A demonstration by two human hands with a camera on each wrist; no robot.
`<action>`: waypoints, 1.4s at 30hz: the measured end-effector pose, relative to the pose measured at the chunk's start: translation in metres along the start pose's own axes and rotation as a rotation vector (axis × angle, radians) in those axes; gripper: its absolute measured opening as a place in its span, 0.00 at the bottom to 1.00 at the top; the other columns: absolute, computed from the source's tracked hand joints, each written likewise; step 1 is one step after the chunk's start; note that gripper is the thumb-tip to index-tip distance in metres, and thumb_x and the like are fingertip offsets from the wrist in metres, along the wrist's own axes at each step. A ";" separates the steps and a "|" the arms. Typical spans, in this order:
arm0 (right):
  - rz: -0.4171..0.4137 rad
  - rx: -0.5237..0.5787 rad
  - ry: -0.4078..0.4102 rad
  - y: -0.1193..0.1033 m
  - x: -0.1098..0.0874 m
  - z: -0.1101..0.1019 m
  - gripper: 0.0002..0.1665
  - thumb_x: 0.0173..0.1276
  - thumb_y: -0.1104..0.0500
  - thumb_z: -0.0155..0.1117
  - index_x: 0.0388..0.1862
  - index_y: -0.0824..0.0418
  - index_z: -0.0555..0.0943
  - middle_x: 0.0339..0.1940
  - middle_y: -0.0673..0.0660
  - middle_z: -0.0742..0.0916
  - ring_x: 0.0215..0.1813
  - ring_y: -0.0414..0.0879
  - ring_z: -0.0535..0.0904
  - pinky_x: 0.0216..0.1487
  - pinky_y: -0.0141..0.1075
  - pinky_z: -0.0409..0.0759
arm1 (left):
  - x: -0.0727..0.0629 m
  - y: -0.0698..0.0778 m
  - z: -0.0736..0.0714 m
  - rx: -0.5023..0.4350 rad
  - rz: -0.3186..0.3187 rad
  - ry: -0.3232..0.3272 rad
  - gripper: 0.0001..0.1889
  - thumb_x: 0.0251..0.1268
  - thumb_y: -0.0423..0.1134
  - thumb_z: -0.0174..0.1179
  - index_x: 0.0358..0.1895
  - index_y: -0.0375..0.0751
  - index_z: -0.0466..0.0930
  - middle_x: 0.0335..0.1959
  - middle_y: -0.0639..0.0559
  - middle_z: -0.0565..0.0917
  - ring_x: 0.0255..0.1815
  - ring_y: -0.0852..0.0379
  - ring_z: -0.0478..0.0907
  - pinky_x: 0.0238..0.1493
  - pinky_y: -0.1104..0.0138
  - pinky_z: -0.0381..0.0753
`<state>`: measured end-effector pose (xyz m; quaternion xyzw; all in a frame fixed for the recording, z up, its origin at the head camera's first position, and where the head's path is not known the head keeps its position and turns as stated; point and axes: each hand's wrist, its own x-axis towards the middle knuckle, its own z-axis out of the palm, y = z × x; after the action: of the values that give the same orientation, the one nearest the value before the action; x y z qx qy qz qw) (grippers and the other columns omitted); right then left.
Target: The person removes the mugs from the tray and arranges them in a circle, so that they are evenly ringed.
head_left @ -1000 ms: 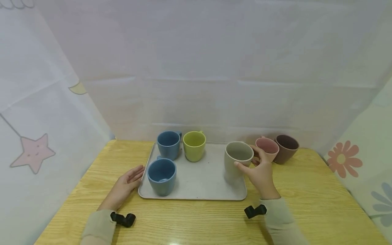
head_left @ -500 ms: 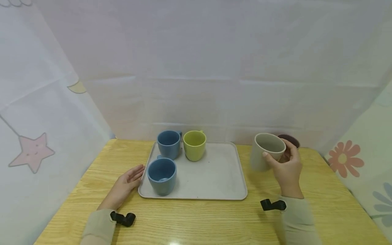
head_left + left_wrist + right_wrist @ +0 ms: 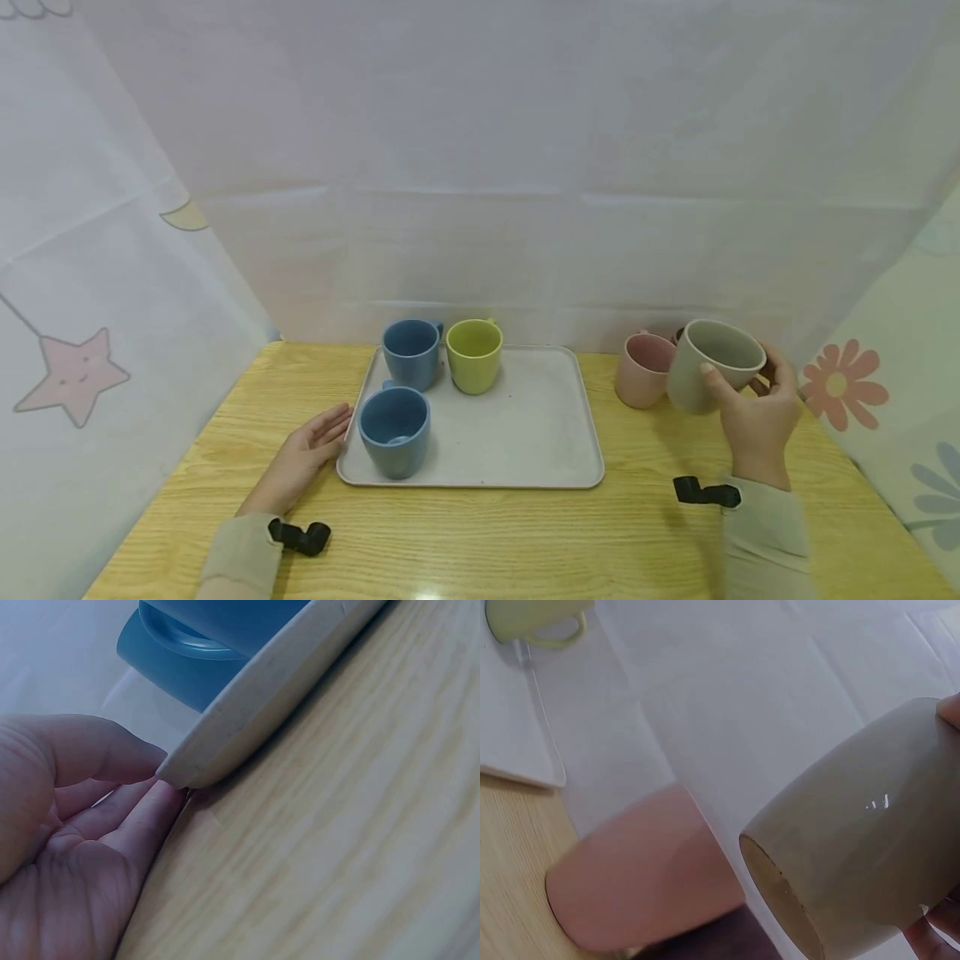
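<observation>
Far L: pink star (image 3: 75, 375) printed on the white sheet (image 3: 487, 167), yellow moon (image 3: 186, 218) up & R of it. Sheet hangs behind the table (image 3: 487, 542), which has a light wood-grain top.

L hand (image 3: 303, 454), black clip (image 3: 300, 537) at its pale cuff (image 3: 243, 542), lies at L edge of the tray (image 3: 525, 433): fingers loose & nearly straight, fingertips touching the rim, no cup in it. Tray is light grey w/ a low rim, flat on table.

On tray, L side, 3 cups upright: front blue cup (image 3: 394, 437) near the front L, handle to back; rear blue cup (image 3: 412, 354) just behind it, handle to back R; green cup (image 3: 474, 358) just R of that one, handle to back.

R of tray, on table near the sheet: pink cup (image 3: 641, 379), upright. Dark cup (image 3: 720, 939) beside it, mostly hidden, so can't tell its pose.

Grey cup (image 3: 712, 367) is up off table, slightly tilted, mouth up, just R of pink cup; base shows in R wrist view. R hand (image 3: 765, 417) has it firmly: thumb on near side, other fingers curled round R side. Second black clip (image 3: 705, 492) at that cuff.

Far R: red flower (image 3: 845, 385) & grey-blue flower (image 3: 933, 504) prints on the sheet.
</observation>
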<state>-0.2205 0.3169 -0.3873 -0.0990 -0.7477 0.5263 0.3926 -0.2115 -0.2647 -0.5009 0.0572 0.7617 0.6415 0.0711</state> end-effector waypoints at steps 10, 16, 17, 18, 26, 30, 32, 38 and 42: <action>0.061 0.021 0.149 0.029 0.013 -0.017 0.38 0.53 0.60 0.81 0.65 0.56 0.80 0.48 0.43 0.80 0.52 0.36 0.75 0.58 0.28 0.76 | 0.000 0.000 0.000 -0.011 0.001 -0.008 0.34 0.79 0.32 0.52 0.81 0.31 0.47 0.81 0.36 0.55 0.79 0.46 0.55 0.61 0.82 0.69; 0.117 0.014 0.182 0.043 0.016 -0.024 0.40 0.54 0.59 0.81 0.67 0.54 0.78 0.53 0.43 0.80 0.56 0.38 0.74 0.60 0.31 0.76 | 0.000 0.003 0.001 -0.003 -0.006 -0.004 0.35 0.79 0.33 0.53 0.81 0.32 0.47 0.81 0.36 0.55 0.79 0.45 0.54 0.60 0.83 0.69; 0.130 0.008 0.188 0.044 0.016 -0.026 0.40 0.54 0.58 0.81 0.68 0.53 0.78 0.53 0.43 0.79 0.56 0.38 0.74 0.60 0.31 0.76 | 0.000 0.004 0.001 -0.003 -0.007 -0.005 0.35 0.79 0.33 0.53 0.81 0.32 0.47 0.81 0.36 0.55 0.79 0.45 0.54 0.60 0.83 0.69; 0.140 0.002 0.194 0.046 0.017 -0.027 0.41 0.54 0.58 0.81 0.68 0.53 0.78 0.54 0.43 0.79 0.57 0.37 0.74 0.60 0.31 0.76 | 0.000 0.004 0.001 -0.003 -0.007 -0.005 0.35 0.79 0.32 0.52 0.81 0.32 0.47 0.81 0.36 0.55 0.79 0.45 0.54 0.61 0.83 0.69; 0.213 -0.035 0.205 0.064 0.018 -0.031 0.42 0.54 0.55 0.81 0.69 0.51 0.77 0.56 0.44 0.78 0.53 0.36 0.74 0.54 0.28 0.76 | 0.001 0.004 0.001 -0.005 -0.011 -0.007 0.34 0.79 0.31 0.52 0.81 0.32 0.47 0.81 0.36 0.55 0.79 0.45 0.54 0.60 0.82 0.69; 0.255 -0.063 0.201 0.075 0.020 -0.032 0.42 0.54 0.53 0.82 0.69 0.51 0.76 0.55 0.42 0.78 0.52 0.36 0.75 0.54 0.26 0.77 | 0.000 0.005 0.002 -0.010 -0.007 -0.005 0.34 0.79 0.31 0.52 0.81 0.32 0.47 0.81 0.36 0.55 0.79 0.43 0.53 0.60 0.82 0.69; 0.262 -0.071 0.202 0.079 0.021 -0.033 0.43 0.53 0.53 0.82 0.68 0.51 0.77 0.53 0.42 0.79 0.53 0.36 0.75 0.53 0.26 0.77 | 0.000 0.006 0.001 -0.012 0.001 -0.006 0.34 0.79 0.31 0.51 0.81 0.31 0.47 0.80 0.35 0.54 0.79 0.41 0.52 0.60 0.82 0.69; 0.300 -0.011 0.211 0.087 0.021 -0.032 0.43 0.51 0.55 0.84 0.67 0.51 0.78 0.50 0.41 0.80 0.52 0.34 0.74 0.52 0.24 0.76 | -0.002 0.005 0.001 -0.020 0.004 -0.007 0.34 0.79 0.31 0.51 0.81 0.30 0.47 0.80 0.35 0.54 0.79 0.42 0.53 0.60 0.82 0.69; 0.299 -0.037 0.218 0.093 0.020 -0.031 0.43 0.50 0.54 0.85 0.67 0.52 0.79 0.50 0.41 0.80 0.52 0.33 0.74 0.53 0.26 0.75 | -0.001 0.004 0.000 -0.023 0.005 -0.010 0.34 0.79 0.32 0.52 0.81 0.30 0.47 0.80 0.35 0.54 0.79 0.47 0.55 0.61 0.82 0.70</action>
<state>-0.2367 0.3896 -0.4537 -0.2725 -0.6872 0.5513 0.3868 -0.2104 -0.2646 -0.4968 0.0614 0.7538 0.6500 0.0742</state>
